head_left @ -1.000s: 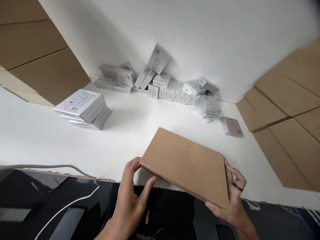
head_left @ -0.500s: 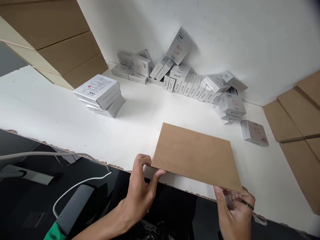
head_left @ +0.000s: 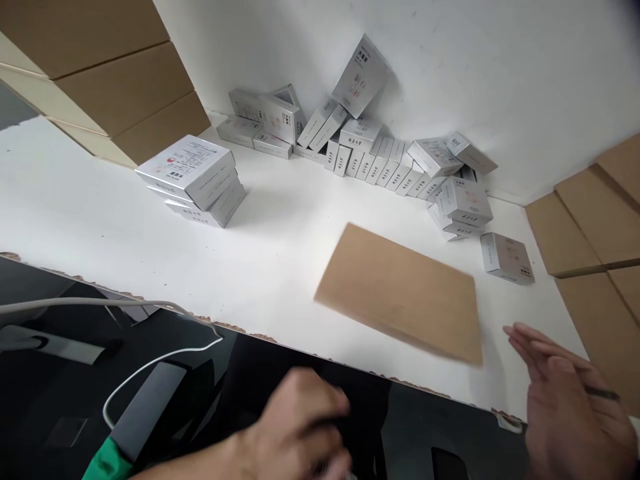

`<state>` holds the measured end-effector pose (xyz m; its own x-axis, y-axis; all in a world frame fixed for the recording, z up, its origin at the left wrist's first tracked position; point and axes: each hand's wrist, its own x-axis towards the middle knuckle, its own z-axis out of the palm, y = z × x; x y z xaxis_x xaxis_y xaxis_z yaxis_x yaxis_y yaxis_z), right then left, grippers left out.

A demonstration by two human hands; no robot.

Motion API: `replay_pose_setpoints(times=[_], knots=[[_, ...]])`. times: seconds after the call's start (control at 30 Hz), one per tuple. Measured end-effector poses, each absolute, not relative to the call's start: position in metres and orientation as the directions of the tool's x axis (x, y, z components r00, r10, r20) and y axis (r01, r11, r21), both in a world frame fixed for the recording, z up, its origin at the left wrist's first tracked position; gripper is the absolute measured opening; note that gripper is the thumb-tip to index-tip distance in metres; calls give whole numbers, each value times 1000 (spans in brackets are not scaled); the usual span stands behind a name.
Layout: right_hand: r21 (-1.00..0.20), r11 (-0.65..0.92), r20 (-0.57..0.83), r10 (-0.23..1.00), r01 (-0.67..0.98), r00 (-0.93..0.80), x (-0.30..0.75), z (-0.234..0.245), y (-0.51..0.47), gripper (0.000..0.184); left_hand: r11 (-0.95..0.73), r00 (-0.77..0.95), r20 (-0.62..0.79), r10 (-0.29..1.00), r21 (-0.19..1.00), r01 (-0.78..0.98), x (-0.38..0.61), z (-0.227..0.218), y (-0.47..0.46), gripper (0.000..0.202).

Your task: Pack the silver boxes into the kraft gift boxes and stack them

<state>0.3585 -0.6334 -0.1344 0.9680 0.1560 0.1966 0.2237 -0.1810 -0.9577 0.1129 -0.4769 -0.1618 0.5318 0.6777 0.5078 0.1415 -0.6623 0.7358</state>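
- Presently, brown box (head_left: 400,293) at front of worktop (head_left: 260,253), lower edge blurred.
- Right hand (head_left: 575,407): just beside box, apart; grip released, fingers extended.
- Left hand (head_left: 295,413): curled, blurred, clear of box; cannot tell grip.
- White cartons (head_left: 383,160) line the wall (head_left: 450,73).

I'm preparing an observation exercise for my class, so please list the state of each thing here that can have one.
Left hand: blurred, fingers curled, off the flat box
Right hand: fingers extended, apart from the flat box
Flat brown cardboard box: top closed, slightly blurred
Left carton stack: uneven, top carton closed
Topmost carton by the wall: tilted
Lone right carton: closed
White cable: slack, curved
Table edge: chipped
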Motion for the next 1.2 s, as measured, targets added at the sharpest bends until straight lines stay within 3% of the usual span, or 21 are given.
replay_pose_setpoints(times=[0.07, 0.17, 0.23, 0.33, 0.43, 0.53, 0.63, 0.77, 0.97, 1.1, 1.2], knots=[[-946, -248, 170, 163, 207, 972, 351, -145, -648, 28, -667, 546, 520, 657, 739, 98, 112, -161, -447, 27], [-920, -288, 164, 337, 267, 927, 342, -167, -649, 38, -585, 609, 408, 680, 802, 116, 125, -167, -425, 72], [-916, -241, 197, 425, 321, 883, 346, -175, -638, 50, -556, 619, 379, 688, 824, 114, 136, -173, -430, 83], [-916, -174, 237, 488, 360, 840, 367, -173, -617, 61, -577, 587, 402, 703, 805, 139, 147, -177, -443, 72], [-926, -240, 113, 559, 291, 821, 384, -164, -603, 72, -612, 583, 422, 694, 773, 167, 150, -172, -447, 41], [-905, -356, 14, 523, 233, 852, 382, -163, -598, 69, -634, 534, 468, 704, 754, 175, 149, -169, -443, 21], [-874, -452, -30, 417, 178, 909, 364, -168, -601, 62, -607, 505, 451, 736, 770, 197, 148, -173, -441, 18], [-808, -568, -29, 305, 157, 952, 336, -175, -615, 65, -531, 437, 421, 795, 831, 164, 145, -183, -439, 27], [-801, -586, -20, 238, 126, 971, 326, -184, -630, 66, -432, 419, 376, 826, 901, 42, 147, -186, -446, 32], [-827, -561, -163, 257, 10, 952, 331, -184, -633, 62, -384, 442, 309, 842, 919, 88, 148, -178, -453, 28], [-719, -687, -285, 156, -103, 946, 337, -177, -648, 68, -476, 469, 364, 805, 868, 142, 144, -167, -440, 17]])
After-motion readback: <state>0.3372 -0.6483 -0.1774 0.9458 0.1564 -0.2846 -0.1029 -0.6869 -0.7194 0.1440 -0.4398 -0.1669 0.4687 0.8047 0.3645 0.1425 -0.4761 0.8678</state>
